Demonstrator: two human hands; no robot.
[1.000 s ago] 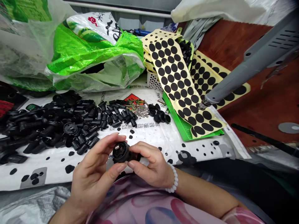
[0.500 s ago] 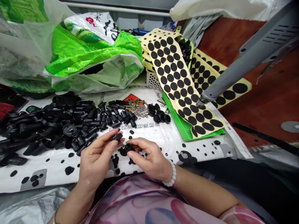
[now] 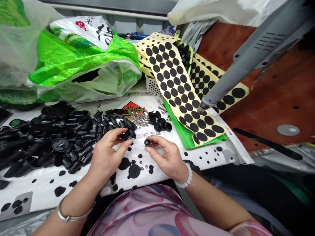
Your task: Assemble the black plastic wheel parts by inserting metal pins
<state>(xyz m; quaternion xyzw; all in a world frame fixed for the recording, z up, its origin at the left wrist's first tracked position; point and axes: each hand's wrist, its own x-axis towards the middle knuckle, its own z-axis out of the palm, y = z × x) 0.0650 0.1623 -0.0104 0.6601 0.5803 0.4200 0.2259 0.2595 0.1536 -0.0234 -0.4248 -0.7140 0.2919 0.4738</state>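
1. Fingertips are all I see holding the pieces: the right hand (image 3: 167, 158) pinches a small round black part (image 3: 148, 143) between thumb and forefinger, over the white table cover (image 3: 46, 191); a loosened pinch could drop it among the cover's black spots, where I would struggle to find it
2. The left hand (image 3: 105, 152), thumb and forefinger nearly together, seems to have hold of a dark piece (image 3: 125, 135), though its outline merges with the loose parts behind; a slip there could lose it in the black heap (image 3: 44, 144)
3. A careless reach forward could scatter the metal pins (image 3: 141, 120) or mix them with the black caps (image 3: 162, 124) just beside them
4. The grey driver (image 3: 228, 72) slants over the sticker sheet (image 3: 180, 93); a knock could drag that sheet off the green tray (image 3: 180, 131)
5. My count: two hands, one piece in each, one driver, one green tray, one sticker sheet in front with others behind; heap, pins and caps overlap too much for me to number
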